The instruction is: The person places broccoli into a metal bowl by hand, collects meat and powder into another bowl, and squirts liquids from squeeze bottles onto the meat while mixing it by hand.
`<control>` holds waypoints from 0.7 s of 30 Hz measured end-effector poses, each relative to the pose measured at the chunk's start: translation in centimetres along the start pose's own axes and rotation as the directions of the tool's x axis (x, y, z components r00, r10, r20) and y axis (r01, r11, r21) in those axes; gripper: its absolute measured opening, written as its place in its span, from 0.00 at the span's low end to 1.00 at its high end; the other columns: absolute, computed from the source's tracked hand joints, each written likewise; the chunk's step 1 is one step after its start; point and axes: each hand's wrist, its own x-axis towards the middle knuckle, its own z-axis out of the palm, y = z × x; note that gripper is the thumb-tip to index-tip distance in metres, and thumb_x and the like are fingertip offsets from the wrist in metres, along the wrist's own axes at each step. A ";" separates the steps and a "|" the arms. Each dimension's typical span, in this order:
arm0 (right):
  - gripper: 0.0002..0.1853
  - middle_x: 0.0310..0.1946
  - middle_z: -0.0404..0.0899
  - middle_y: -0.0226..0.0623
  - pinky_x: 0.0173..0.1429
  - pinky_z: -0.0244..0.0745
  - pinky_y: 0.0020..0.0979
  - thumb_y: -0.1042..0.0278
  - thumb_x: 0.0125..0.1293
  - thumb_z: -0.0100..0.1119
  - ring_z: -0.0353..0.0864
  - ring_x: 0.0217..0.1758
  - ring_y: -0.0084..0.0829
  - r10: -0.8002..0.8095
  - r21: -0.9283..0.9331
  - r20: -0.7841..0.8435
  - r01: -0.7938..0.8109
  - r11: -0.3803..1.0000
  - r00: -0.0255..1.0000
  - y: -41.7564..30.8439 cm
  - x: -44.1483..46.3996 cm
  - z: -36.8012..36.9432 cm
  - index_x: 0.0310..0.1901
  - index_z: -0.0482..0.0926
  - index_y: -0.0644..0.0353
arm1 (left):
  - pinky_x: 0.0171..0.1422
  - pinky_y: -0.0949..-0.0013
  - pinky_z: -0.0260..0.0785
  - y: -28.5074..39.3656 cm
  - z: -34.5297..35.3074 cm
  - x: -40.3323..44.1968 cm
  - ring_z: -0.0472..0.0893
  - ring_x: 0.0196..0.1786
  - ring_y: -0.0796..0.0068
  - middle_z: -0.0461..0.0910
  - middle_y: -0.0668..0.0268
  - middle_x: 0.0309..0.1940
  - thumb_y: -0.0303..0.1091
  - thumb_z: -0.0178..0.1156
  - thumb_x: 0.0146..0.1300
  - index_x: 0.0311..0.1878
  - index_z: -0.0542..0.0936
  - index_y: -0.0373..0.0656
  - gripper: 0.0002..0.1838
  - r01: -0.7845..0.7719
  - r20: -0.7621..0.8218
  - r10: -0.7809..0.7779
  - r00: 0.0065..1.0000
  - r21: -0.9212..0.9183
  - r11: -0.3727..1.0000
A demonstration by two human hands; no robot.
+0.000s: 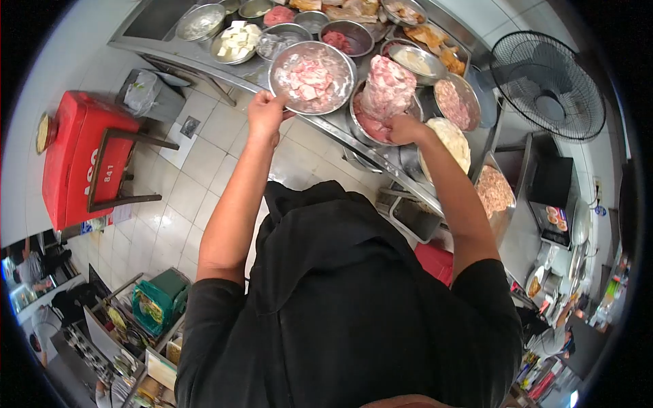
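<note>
White figures reading "841" stand out on a glossy red box (85,163) at the left, beside larger white letters too skewed to read with confidence. Up at the metal table (333,124), the left hand (265,115) has its grip closed on the near rim of a shallow round bowl (343,71), thin-walled and shiny, holding moist, uneven pink-and-white meat pieces (309,80); whether the bowl's base touches the table cannot be told. The right hand (406,129) reaches into the deeper metal bowl (353,124) just beside it, against the lower edge of a bulky, pale pink, marbled meat lump (388,88) that rises above the rim; its fingers are partly hidden, so how far that grip is open, or whether it has hold of the lump, cannot be told. Near the right forearm sit a smooth, cream-coloured mound (449,146) and coarse, crumbly mince (494,190). Blocky white cubes (238,42) fill another bowl to the left, and a round black wire-caged fan (547,85) stands at the right.
</note>
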 end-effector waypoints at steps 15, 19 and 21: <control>0.14 0.30 0.83 0.41 0.33 0.75 0.32 0.62 0.61 0.51 0.81 0.29 0.33 -0.055 0.449 0.225 -0.054 0.892 0.973 -1.9 4.4 1.2 0.35 0.83 0.63 | 0.33 0.67 0.81 -0.9 -1.1 -1.8 0.77 0.27 0.76 0.72 0.69 0.25 0.21 0.56 0.58 0.26 0.66 0.44 0.10 0.006 0.015 -0.006 1.000 -0.037 0.999; 0.04 0.16 0.72 0.25 0.18 0.61 0.25 0.77 0.58 0.54 0.68 0.15 0.19 -0.029 0.919 0.212 -0.189 0.346 0.977 -2.9 4.0 0.4 0.32 0.79 0.60 | 0.34 0.67 0.82 -0.4 -1.2 -2.5 0.77 0.28 0.76 0.72 0.69 0.25 0.19 0.55 0.58 0.26 0.66 0.44 0.11 0.017 0.018 -0.016 1.000 -0.028 0.999; 0.05 0.19 0.75 0.27 0.19 0.61 0.23 0.76 0.58 0.56 0.68 0.15 0.20 0.033 0.961 0.174 -0.177 0.212 0.984 -3.7 4.0 0.1 0.36 0.79 0.60 | 0.34 0.66 0.82 -0.6 -1.5 -2.3 0.77 0.27 0.76 0.71 0.69 0.25 0.19 0.55 0.58 0.26 0.66 0.44 0.11 0.019 0.028 -0.018 0.999 -0.028 0.999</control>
